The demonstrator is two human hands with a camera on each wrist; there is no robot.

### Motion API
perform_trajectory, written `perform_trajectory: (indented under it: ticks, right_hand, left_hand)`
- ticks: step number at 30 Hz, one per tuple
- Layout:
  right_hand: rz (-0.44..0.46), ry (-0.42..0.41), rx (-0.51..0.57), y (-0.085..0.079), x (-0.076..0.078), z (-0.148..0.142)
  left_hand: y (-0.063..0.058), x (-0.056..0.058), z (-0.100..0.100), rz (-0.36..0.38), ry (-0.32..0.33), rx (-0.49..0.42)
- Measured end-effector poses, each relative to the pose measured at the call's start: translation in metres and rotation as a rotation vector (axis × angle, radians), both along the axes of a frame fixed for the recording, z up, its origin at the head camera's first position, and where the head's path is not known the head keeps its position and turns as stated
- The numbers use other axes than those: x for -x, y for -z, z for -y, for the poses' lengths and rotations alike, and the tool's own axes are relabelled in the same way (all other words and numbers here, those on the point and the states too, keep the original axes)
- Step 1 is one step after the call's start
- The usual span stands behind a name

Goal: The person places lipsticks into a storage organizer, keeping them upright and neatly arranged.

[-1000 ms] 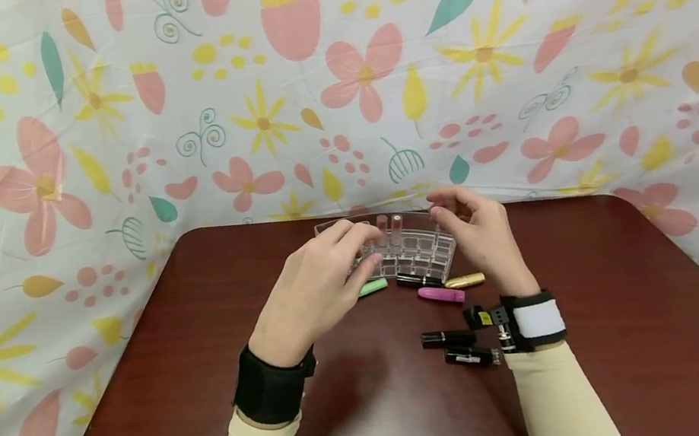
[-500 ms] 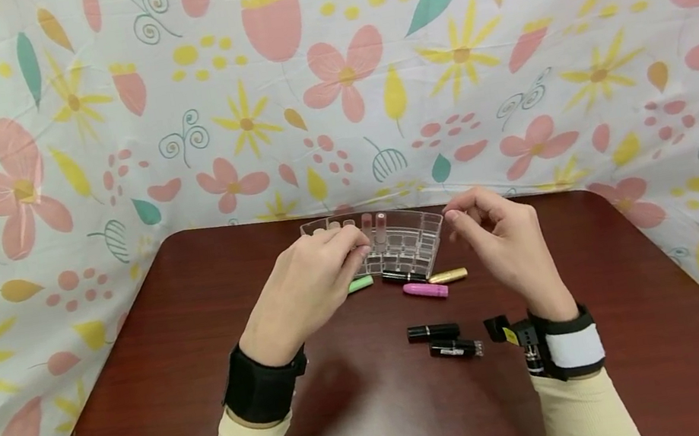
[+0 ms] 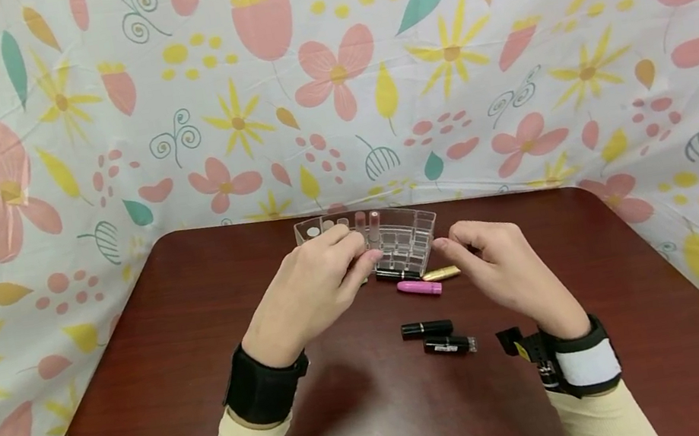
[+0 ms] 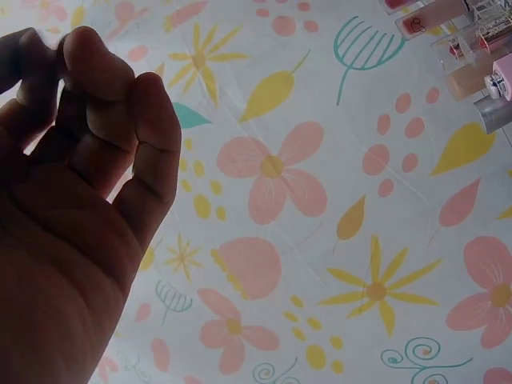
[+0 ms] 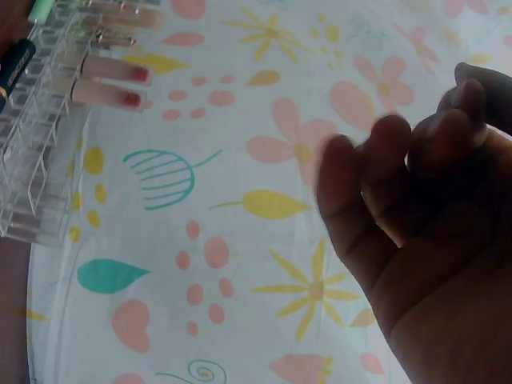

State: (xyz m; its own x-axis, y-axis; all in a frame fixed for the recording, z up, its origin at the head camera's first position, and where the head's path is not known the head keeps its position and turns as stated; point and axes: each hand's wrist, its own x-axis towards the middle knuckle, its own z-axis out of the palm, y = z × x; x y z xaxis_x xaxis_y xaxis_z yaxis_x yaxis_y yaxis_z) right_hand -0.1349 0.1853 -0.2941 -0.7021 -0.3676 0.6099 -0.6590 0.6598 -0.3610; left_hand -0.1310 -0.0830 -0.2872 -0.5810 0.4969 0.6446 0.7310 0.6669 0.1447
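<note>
My left hand [image 3: 312, 286] hovers in front of a clear divided organizer [image 3: 422, 230], hiding its left part. Loosely curled fingers and nothing held show in the left wrist view. To the organizer's right, my right hand [image 3: 503, 262] is raised, also loosely curled around nothing, as the right wrist view confirms. Several lip gloss tubes [image 3: 374, 224] stand upright in the organizer's back row. Along its front lie a black tube [image 3: 398, 274], a pink tube [image 3: 420, 287] and a gold tube [image 3: 441, 274]. Most of a green tube there is hidden behind my left hand.
Two more black tubes [image 3: 427, 328] lie closer to me on the dark red-brown table [image 3: 174, 371]. A flower-print cloth [image 3: 336, 135] hangs behind the table's far edge, just past the organizer.
My right hand has drawn away from the organizer's right side and come lower, toward me. My left hand now covers more of the green tube. The head view has shifted slightly.
</note>
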Motion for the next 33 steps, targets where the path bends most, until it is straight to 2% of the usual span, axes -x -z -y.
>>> perform_trajectory:
  ticks: [6, 11, 16, 19, 25, 30, 33]
  right_hand:
    - [0.126, -0.034, -0.069, -0.001, -0.002, -0.008]
    - [0.286, -0.145, -0.223, 0.010, 0.004, -0.010]
    - [0.543, -0.239, -0.412, 0.023, 0.009, -0.007]
    - [0.676, -0.232, -0.470, 0.031, 0.014, -0.004]
    - [0.781, -0.226, -0.437, 0.050, 0.026, -0.002]
    - [0.833, -0.204, -0.405, 0.063, 0.031, -0.002]
    - [0.875, -0.178, -0.395, 0.070, 0.034, -0.002]
  left_hand:
    - [0.007, 0.002, -0.011, -0.016, -0.021, 0.078]
    - [0.025, 0.005, -0.028, 0.013, 0.040, 0.149]
    - [0.041, 0.008, -0.046, 0.102, 0.097, 0.231]
    - [0.048, 0.010, -0.054, 0.144, 0.112, 0.289]
    - [0.067, 0.014, -0.062, 0.148, 0.062, 0.420]
    - [0.084, 0.019, -0.068, 0.246, 0.042, 0.471]
    - [0.094, 0.018, -0.073, 0.280, 0.034, 0.505]
